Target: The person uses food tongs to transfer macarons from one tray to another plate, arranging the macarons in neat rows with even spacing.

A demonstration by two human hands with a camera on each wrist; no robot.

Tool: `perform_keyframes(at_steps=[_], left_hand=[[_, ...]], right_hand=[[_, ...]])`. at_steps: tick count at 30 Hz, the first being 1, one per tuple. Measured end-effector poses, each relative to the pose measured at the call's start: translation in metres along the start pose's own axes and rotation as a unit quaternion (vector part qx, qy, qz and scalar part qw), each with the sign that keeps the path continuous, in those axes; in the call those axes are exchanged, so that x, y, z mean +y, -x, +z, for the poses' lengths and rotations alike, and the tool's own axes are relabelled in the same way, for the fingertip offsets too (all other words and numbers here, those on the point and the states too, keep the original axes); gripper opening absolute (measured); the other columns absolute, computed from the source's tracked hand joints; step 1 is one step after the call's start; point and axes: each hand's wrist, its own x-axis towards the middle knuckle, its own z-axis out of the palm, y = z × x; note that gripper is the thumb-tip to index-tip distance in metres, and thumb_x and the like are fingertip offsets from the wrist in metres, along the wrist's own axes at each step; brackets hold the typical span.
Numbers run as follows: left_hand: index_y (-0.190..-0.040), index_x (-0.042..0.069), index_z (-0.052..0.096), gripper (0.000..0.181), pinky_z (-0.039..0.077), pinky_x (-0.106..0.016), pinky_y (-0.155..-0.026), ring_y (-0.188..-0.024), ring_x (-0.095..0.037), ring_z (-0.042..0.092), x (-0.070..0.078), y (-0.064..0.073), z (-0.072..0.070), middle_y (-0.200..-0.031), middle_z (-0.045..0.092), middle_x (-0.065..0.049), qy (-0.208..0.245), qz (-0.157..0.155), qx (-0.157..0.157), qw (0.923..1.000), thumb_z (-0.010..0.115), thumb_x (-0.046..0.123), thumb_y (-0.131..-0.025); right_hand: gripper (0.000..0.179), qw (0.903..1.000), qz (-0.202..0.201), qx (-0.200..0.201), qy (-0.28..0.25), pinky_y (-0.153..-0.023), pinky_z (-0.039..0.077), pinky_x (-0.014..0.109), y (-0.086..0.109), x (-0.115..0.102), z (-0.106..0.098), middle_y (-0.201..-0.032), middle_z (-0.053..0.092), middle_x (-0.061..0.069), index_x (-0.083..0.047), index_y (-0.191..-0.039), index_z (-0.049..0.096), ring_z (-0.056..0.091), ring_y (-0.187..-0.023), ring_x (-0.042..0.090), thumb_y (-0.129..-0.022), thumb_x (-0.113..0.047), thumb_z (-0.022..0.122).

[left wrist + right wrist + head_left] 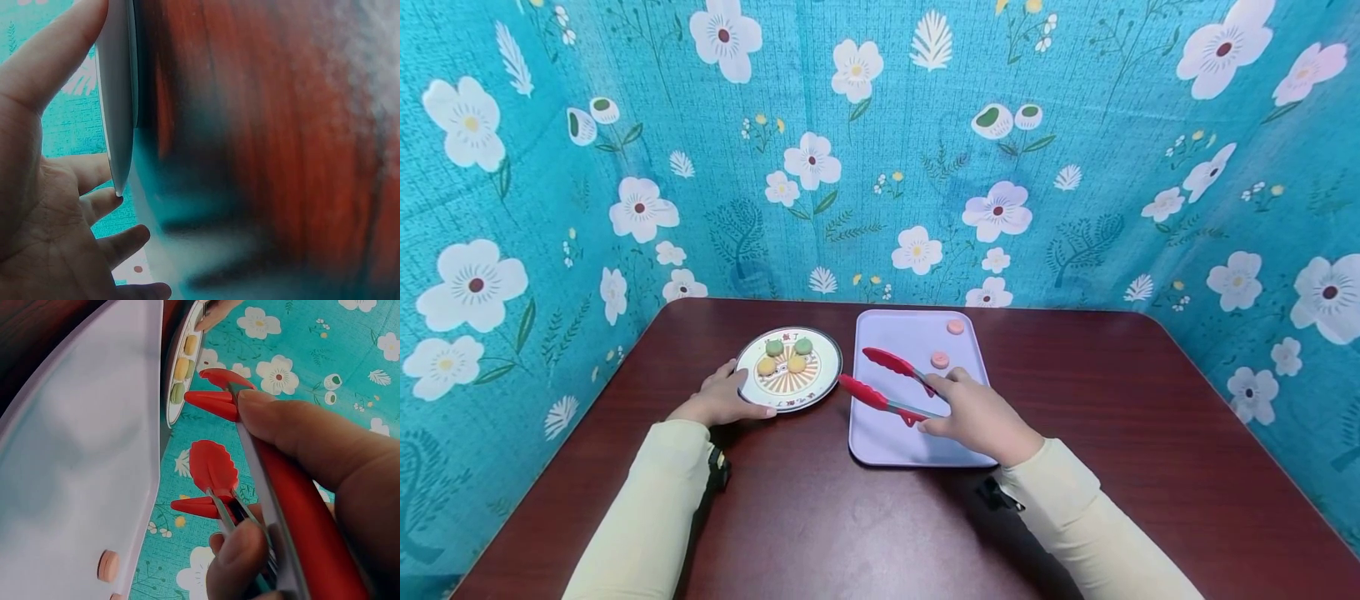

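Observation:
My left hand (718, 396) rests at the left rim of a round patterned plate (822, 377), fingers spread and fairly straight, with the thumb along the near edge. Two green macarons (803, 346) and two yellow macarons (766, 367) lie on the plate. In my right hand (976, 417) I grip red-tipped metal tongs (887, 362) over a lilac tray (887, 446). The tongs' two heads stand apart with nothing between them and point left toward the plate. Two pink macarons (940, 360) lie on the tray's right part, beyond the right hand; one also shows in the right wrist view (109, 566).
Plate and tray stand side by side on a dark red-brown wooden table (820, 517). A blue-green flowered cloth (880, 208) hangs behind the table and along both its sides. Each wrist wears a small black device (1000, 493).

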Motion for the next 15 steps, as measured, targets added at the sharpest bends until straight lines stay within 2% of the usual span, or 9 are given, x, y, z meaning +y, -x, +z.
perform_keyframes(at_steps=[8, 15], left_hand=[[-0.151, -0.002, 0.021, 0.109, 0.028, -0.069, -0.103, -0.135, -0.049, 0.013, 0.000, 0.000, -0.001, -0.154, 0.007, -0.029, -0.001, -0.002, 0.000, 1.0000, 0.078, 0.050, -0.073], [-0.151, -0.003, 0.020, 0.110, 0.028, -0.068, -0.104, -0.134, -0.050, 0.014, 0.001, 0.002, -0.002, -0.153, 0.008, -0.030, -0.002, -0.002, 0.001, 1.0000, 0.078, 0.049, -0.073]], right_hand=[[0.068, 1.0000, 0.004, -0.004, -0.004, -0.056, 0.049, 0.026, 0.005, 0.007, -0.001, -0.099, 0.057, 0.010, -0.009, -0.131, 0.059, 0.052, -0.068, 0.015, -0.073, -0.033, 0.085], [0.069, 0.9999, 0.014, -0.002, -0.001, -0.057, 0.048, 0.027, 0.011, 0.014, 0.000, -0.099, 0.056, 0.009, -0.009, -0.133, 0.058, 0.053, -0.067, 0.015, -0.074, -0.033, 0.084]])
